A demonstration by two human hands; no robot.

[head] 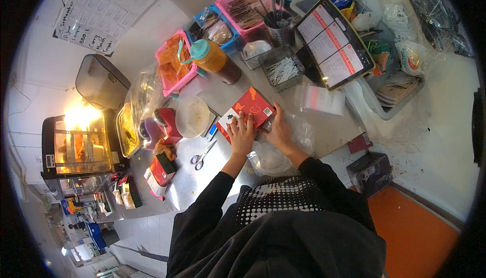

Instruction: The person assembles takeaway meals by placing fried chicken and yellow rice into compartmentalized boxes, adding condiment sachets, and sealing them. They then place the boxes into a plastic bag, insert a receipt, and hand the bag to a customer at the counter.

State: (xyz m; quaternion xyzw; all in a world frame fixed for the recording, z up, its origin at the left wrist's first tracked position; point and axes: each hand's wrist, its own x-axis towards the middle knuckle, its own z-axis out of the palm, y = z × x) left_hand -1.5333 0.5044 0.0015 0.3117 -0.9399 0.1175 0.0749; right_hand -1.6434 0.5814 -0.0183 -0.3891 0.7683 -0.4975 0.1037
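Observation:
A red printed cardboard box (pixel 257 104) with a white panel is between my hands over the steel table. My left hand (pixel 242 135) lies across its near face, fingers spread and pressed to the card. Around the box's right end my right hand (pixel 280 130) is curled, thumb low and partly hidden. Clear plastic bags (pixel 277 160) lie beneath and beside my right wrist. Left of the box are a small digital scale (pixel 211 130), scissors (pixel 202 156) with purple handles, and a round translucent bowl or lid (pixel 192 117). The underside of the box is hidden.
Beyond stand a squeeze bottle (pixel 215 62) of brown sauce, pink basket (pixel 172 63), steel utensil holder (pixel 280 31) and tablet (pixel 334 44). A lit food warmer (pixel 81 141) and filled red box (pixel 161 171) are left. A bin (pixel 369 173) stands below the table's right edge.

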